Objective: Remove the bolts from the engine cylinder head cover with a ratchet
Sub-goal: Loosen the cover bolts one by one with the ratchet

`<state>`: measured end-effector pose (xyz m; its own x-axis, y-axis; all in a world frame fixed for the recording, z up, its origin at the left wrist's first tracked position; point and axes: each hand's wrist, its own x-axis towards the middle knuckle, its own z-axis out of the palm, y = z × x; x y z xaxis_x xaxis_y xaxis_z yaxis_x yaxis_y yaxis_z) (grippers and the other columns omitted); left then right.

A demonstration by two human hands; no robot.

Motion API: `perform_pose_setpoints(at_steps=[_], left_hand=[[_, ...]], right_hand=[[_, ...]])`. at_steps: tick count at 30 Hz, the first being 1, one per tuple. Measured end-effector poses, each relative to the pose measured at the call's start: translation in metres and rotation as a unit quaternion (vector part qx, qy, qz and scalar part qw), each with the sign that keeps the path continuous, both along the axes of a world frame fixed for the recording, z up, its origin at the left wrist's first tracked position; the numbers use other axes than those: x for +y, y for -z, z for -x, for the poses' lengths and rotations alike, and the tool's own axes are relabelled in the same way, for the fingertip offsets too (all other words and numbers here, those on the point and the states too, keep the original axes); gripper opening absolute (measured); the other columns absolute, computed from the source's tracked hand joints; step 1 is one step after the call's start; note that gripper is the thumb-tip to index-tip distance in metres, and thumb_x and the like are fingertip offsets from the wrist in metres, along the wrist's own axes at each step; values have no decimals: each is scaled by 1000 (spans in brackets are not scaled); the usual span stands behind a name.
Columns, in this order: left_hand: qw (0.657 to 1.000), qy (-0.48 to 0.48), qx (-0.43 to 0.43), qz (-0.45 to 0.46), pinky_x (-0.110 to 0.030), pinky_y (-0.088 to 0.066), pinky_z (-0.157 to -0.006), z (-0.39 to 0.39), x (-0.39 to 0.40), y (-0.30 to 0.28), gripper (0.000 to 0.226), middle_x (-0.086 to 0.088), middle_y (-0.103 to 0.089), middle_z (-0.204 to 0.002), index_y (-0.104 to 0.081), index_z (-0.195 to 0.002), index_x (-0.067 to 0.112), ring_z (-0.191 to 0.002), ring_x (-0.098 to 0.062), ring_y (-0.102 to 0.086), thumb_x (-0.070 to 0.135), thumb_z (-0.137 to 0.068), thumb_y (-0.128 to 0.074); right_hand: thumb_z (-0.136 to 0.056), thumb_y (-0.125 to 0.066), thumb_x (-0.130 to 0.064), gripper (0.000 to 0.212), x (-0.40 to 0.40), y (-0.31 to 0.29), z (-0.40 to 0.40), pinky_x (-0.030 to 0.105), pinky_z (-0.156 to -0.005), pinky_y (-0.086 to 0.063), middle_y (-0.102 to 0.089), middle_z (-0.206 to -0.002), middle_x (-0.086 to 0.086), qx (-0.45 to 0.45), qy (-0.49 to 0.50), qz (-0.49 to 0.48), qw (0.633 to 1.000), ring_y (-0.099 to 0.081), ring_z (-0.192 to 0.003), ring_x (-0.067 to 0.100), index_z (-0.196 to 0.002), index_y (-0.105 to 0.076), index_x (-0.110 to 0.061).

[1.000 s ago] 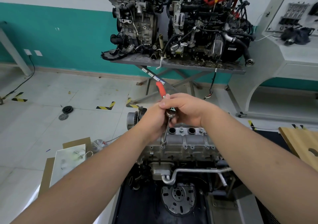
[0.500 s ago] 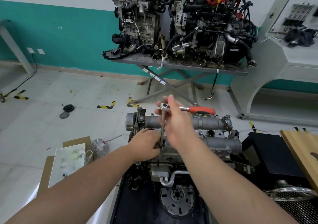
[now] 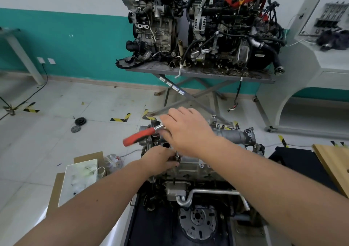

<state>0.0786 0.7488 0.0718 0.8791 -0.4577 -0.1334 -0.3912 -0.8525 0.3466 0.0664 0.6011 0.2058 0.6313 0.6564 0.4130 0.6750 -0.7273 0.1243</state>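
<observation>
Grey cast metal fills the near foreground: a flywheel faces the camera at the bottom of the engine, with a bent metal pipe crossing just above it. Above these, the left hand has its fingers curled round the lower end of the ratchet's extension bar, which stands nearly upright at the near left corner of the cylinder head cover. The bolt itself is hidden under the fingers. Just beyond, the right hand lies palm-down over the ratchet head, fingers loosely bent over it; how tightly they clasp it cannot be told. The red handle's long axis runs roughly level, pointing left and slightly toward the camera, clear of the engine's left edge. Left of the engine, a cardboard box sits on the tiled floor. Farther back, two more engines stand on a scissor-legged worktop against the teal wall.
</observation>
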Motion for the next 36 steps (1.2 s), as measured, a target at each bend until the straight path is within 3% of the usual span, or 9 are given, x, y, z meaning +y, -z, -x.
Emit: perform_pose_setpoints(at_steps=[7, 11, 13, 17, 19, 23, 26, 32, 36], left_hand=[[999, -16, 26, 36, -34, -50, -92, 0, 0, -5, 36, 3, -73, -110, -67, -126, 31, -103, -18, -66, 39, -91, -68], [997, -27, 25, 69, -27, -46, -88, 1, 3, -3, 34, 10, -73, -106, -70, -122, 30, -103, -13, -64, 36, -89, -72], [996, -33, 26, 75, -19, -40, -73, 1, 2, -2, 27, 16, -69, -90, -72, -114, 28, -97, -13, -64, 36, -88, -72], [999, -17, 13, 45, -29, -44, -73, -1, 0, -4, 24, -3, -73, -94, -74, -104, 17, -91, -23, -65, 37, -90, -69], [999, -6, 14, 38, -33, -48, -78, -1, 0, -3, 25, -6, -74, -96, -73, -102, 15, -91, -24, -66, 37, -91, -67], [999, 21, 2, 32, -34, -48, -82, -5, 4, -1, 27, -5, -74, -99, -72, -104, 17, -94, -25, -66, 40, -92, -66], [999, 25, -22, 22, -32, -43, -71, -4, 3, 4, 24, -6, -72, -95, -66, -94, 16, -91, -27, -65, 40, -93, -64], [998, 25, -4, 56, -32, -49, -74, -7, 7, 8, 26, -1, -69, -94, -68, -103, 21, -89, -22, -64, 44, -91, -65], [997, 38, -28, 67, -31, -39, -68, -6, 7, 8, 20, -1, -70, -92, -68, -102, 24, -91, -24, -64, 40, -91, -65]], right_hand=[[-106, -33, -33, 41, 11, -44, -13, 27, -50, -43, -70, -79, 7, 379, 57, -28, 923, -61, -60, 16, -90, -61, -9], [-102, -44, -12, 18, 10, -29, -5, 37, -81, -57, -73, -72, 13, 662, 34, -428, 614, -71, -72, 26, -95, -55, 0], [-101, -46, -6, 16, 11, -14, 1, 28, -69, -55, -70, -72, 12, 677, 14, -583, 449, -71, -73, 25, -89, -57, -3], [-97, -51, 0, 39, 18, 12, 3, 21, -54, -49, -69, -82, 16, 592, -37, -727, 345, -67, -75, 21, -64, -44, -19], [-99, -51, -5, 36, 23, 18, 7, 25, -63, -51, -71, -90, 13, 545, -38, -735, 402, -65, -81, 20, -67, -47, -21], [-100, -50, -30, 26, 24, 31, 14, 21, -95, -49, -70, -117, -15, 339, 24, -594, 729, -61, -110, -4, -110, -74, -25], [-99, -54, -21, 27, 21, 40, 6, 30, -106, -44, -64, -133, 2, 85, 4, -452, 888, -57, -124, 18, -114, -74, -8], [-88, -66, -6, 13, -1, 19, -6, 44, -81, -49, -69, -99, 9, -52, 27, -135, 989, -63, -95, 34, -99, -72, -6], [-97, -22, -52, 48, -3, -13, -2, 39, -70, -38, -54, -90, -2, 44, 155, 63, 985, -52, -83, 25, -105, -55, -18]])
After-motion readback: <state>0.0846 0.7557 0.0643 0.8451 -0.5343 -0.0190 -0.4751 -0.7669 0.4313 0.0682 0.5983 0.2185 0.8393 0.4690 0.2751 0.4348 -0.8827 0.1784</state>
